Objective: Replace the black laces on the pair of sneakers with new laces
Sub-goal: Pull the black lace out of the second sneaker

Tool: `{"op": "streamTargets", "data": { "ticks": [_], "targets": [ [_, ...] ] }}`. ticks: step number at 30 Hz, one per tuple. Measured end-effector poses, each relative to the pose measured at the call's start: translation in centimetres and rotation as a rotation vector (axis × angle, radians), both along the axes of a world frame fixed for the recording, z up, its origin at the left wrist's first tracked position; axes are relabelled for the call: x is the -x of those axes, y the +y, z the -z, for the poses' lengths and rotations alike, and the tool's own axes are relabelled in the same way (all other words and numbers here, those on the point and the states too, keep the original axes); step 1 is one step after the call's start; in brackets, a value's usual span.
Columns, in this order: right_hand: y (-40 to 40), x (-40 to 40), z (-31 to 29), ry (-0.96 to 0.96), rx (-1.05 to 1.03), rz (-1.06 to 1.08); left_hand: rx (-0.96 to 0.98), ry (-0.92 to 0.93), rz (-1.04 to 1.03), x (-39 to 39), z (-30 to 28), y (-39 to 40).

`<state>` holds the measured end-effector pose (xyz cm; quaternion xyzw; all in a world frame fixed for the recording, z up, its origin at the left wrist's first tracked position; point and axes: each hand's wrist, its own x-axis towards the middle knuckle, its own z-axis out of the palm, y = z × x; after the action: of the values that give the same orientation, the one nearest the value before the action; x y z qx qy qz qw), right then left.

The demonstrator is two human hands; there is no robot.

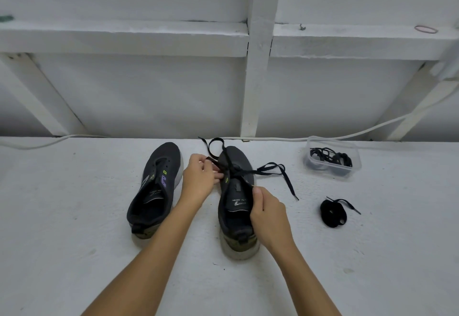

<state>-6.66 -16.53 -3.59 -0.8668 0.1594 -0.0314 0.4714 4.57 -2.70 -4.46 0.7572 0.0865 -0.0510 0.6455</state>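
Fingers (210, 166) of the left hand (198, 179) are pinching one strand of the lace (263, 170) beside the right shoe (236, 204); the right hand (269, 212) is pinching another strand over the tongue. Left to right: the left shoe (155, 186) is standing unlaced on the table (74, 216), the right shoe is carrying the lace, a coiled lace (332, 212) is lying well to the right, and a tub (332, 156) behind it is holding more laces, too tangled to count. Judged: the lace is behaving as light, limp and flat, best gripped near its stiff tip. Count: two shoes, two hands, one tub.
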Motion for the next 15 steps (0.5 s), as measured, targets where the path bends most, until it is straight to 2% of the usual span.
{"op": "streamTargets", "data": {
  "ticks": [1, 5, 10, 11, 14, 15],
  "targets": [
    [0.0, 0.0, 0.0, -0.004, 0.001, 0.001, -0.030, 0.004, 0.003, 0.1, 0.3, 0.2],
    [0.3, 0.1, -0.3, -0.025, -0.044, -0.019, -0.154, 0.001, 0.234, 1.0, 1.6, 0.6],
    [0.5, 0.5, -0.2, 0.001, -0.176, 0.016, -0.310, -0.152, 0.181, 0.6, 0.8, 0.1],
    [0.5, 0.5, -0.2, 0.003, -0.176, 0.019, -0.258, -0.155, 0.119, 0.3, 0.3, 0.1],
    [0.7, 0.5, -0.3, 0.014, -0.199, 0.029, 0.087, -0.080, -0.207, -1.3, -1.4, 1.0],
    [0.7, 0.5, -0.4, 0.016, -0.215, 0.034, 0.082, -0.046, -0.230, -1.5, -1.6, 1.4]
  ]
}}
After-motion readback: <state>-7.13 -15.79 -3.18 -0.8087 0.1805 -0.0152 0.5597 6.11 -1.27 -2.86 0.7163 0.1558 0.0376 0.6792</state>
